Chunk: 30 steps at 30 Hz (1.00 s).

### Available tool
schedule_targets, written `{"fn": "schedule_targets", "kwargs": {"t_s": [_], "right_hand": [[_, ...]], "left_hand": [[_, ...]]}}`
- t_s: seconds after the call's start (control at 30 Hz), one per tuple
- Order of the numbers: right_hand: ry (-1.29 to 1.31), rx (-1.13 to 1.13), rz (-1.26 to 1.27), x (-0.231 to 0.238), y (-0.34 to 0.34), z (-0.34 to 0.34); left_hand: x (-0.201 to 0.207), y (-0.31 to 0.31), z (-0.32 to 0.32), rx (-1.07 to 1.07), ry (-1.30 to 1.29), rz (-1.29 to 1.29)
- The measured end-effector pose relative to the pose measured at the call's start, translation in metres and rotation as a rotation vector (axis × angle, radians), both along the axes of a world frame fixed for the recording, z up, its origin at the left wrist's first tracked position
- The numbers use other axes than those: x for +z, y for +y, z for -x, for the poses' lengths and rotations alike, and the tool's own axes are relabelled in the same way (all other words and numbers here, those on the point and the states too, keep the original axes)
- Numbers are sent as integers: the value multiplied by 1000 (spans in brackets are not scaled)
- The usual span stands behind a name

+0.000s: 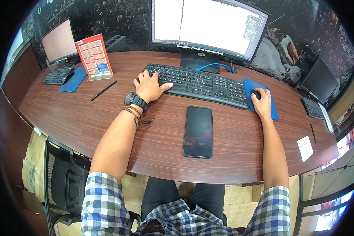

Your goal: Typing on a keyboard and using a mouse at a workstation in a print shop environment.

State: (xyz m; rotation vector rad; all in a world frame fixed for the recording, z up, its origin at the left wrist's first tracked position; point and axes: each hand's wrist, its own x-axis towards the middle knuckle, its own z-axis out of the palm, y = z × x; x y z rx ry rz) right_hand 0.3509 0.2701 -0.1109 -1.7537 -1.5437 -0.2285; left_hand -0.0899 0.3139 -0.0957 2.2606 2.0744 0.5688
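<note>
My left hand rests on the left end of a black keyboard, its fingers spread over the keys and the thumb near the lower row. A black watch and beaded bracelets circle that wrist. At the keyboard's right, my right hand is curled over a black computer mouse, which shows only in part under the fingers. The mouse sits on a blue mouse pad. Behind the keyboard stands a large lit monitor. A black smartphone lies on the desk between my forearms.
The brown wooden desk curves around me. At left are a red-and-white sign in a stand, a pen, a second monitor and keyboard. A white card and another screen are at right. An office chair stands lower left.
</note>
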Motion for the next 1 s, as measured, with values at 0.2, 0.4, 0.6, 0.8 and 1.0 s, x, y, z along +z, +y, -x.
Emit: {"fn": "schedule_targets", "kwargs": {"t_s": [0.2,0.4,0.6,0.8,1.0], "right_hand": [[1,-12,11,2,-1,2],[-16,-17,19,2,-1,1],[6,-20,42,4,-3,4],[-6,-18,29,3,-2,2],[-11,-16,20,3,-2,3]], "left_hand": [[1,0,0,0,0,7],[0,0,0,-1,-3,-11],[0,0,-1,0,-4,-2],[0,-1,0,-5,-21,-4],[1,-1,-1,-7,-25,11]]}}
